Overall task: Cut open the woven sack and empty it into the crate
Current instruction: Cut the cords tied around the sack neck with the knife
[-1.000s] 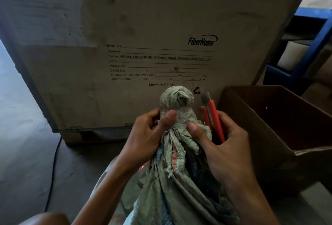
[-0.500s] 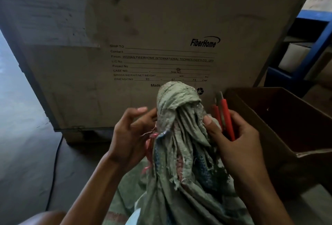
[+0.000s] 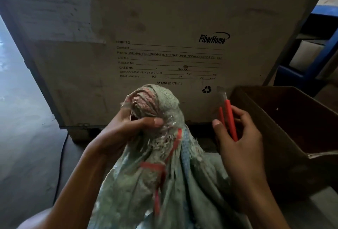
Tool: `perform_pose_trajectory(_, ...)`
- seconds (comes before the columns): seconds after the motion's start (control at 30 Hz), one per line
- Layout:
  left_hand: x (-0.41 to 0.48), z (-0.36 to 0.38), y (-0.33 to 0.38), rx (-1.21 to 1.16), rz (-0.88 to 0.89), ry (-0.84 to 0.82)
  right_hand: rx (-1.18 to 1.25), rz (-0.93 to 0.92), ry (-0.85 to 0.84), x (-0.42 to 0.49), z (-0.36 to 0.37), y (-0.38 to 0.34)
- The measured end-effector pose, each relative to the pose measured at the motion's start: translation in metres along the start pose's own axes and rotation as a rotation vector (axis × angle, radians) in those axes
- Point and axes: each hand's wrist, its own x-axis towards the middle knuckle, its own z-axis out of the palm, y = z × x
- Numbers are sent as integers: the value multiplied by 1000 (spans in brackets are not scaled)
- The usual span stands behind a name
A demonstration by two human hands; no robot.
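A worn pale-green woven sack [image 3: 164, 177] with red and blue stripes stands upright in front of me, its top bunched into a knot. My left hand [image 3: 126, 132] is wrapped around the neck just below the knot, thumb across the front. My right hand [image 3: 236, 137] is off the sack, to its right, and holds a red utility knife [image 3: 229, 117] with the blade pointing up. An open brown cardboard crate [image 3: 274, 130] sits at the right, its inside dark.
A large plywood shipping case [image 3: 164, 27] with printed "FiberHome" labels fills the background close behind the sack. A black cable [image 3: 61, 159] runs along the concrete floor at the left. A blue metal rack [image 3: 314, 60] stands at the far right.
My right hand has let go of the sack and pulled away to the right with the knife. My left hand has closed around the neck, and the knot has turned to show frayed pink threads.
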Motion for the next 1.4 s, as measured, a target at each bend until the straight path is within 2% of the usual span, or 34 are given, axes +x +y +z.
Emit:
perform_pose_trajectory(0.1, 3, -1, 1, 311, -26, 201, 27, -30, -8, 0, -2, -6)
perform_pose_trajectory(0.17, 7, -3, -6, 447, -132, 374, 40, -45, -54, -3, -2, -9)
perform_pose_trajectory(0.2, 6, -3, -7, 481, -181, 400, 50, -44, -94, -6, 0, -11)
perform_pose_trajectory(0.27, 8, 0, -10, 447, -233, 354, 65, -33, -180, -14, 6, -12)
perform_pose_trajectory(0.37, 8, 10, -6, 325, -222, 209, 43, -42, -271, -26, 19, -12)
perform_pose_trajectory(0.5, 6, 15, 2, 268, -221, 43, -22, -102, -256, -28, 27, -5)
perform_pose_trajectory(0.63, 6, 2, 2, 300, -152, -116, 17, -51, -286, -21, 22, -4)
perform_pose_trajectory(0.7, 4, -4, 0, 291, -174, -229, 28, -43, -283, -17, 18, -3)
perform_pose_trajectory(0.77, 4, -9, -5, 271, -206, -274, 31, -30, -281, -14, 16, 0)
perform_pose_trajectory(0.9, 5, -6, -8, 250, -231, -194, -15, -48, -230, -15, 16, 1)
perform_pose_trajectory(1.03, 6, -3, -8, 182, -202, -98, -108, -180, -125, -18, 13, -6)
perform_pose_trajectory(1.13, 7, 0, -4, 101, -236, -11, -192, -287, -110, -19, 9, -11)
perform_pose_trajectory(1.27, 8, 6, -2, 116, -244, 43, -376, -498, -93, -24, 12, -13)
perform_pose_trajectory(1.4, 15, 16, -2, 29, -256, 84, -399, -596, -101, -31, 17, -11)
